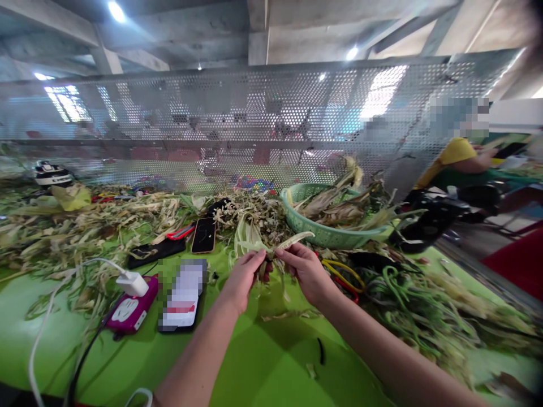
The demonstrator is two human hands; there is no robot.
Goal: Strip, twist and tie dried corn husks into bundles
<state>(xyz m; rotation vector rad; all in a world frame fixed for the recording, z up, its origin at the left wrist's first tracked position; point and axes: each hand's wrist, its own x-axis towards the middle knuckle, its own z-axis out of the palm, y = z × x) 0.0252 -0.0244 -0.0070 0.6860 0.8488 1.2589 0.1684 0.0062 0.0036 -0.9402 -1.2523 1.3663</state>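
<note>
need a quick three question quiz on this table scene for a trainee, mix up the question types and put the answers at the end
1. Multiple choice: what are the left hand and right hand holding together?
A) a phone
B) pale plant strips
C) a yellow cable

2. True or false: the white charger lies loose on the bare tabletop.

3. Fill the gap: the perforated basket just beyond the right hand is coloured ____.

Key
1: B, pinched between the fingers of both hands.
2: False; the white charger sits on the purple block.
3: Green.
</note>
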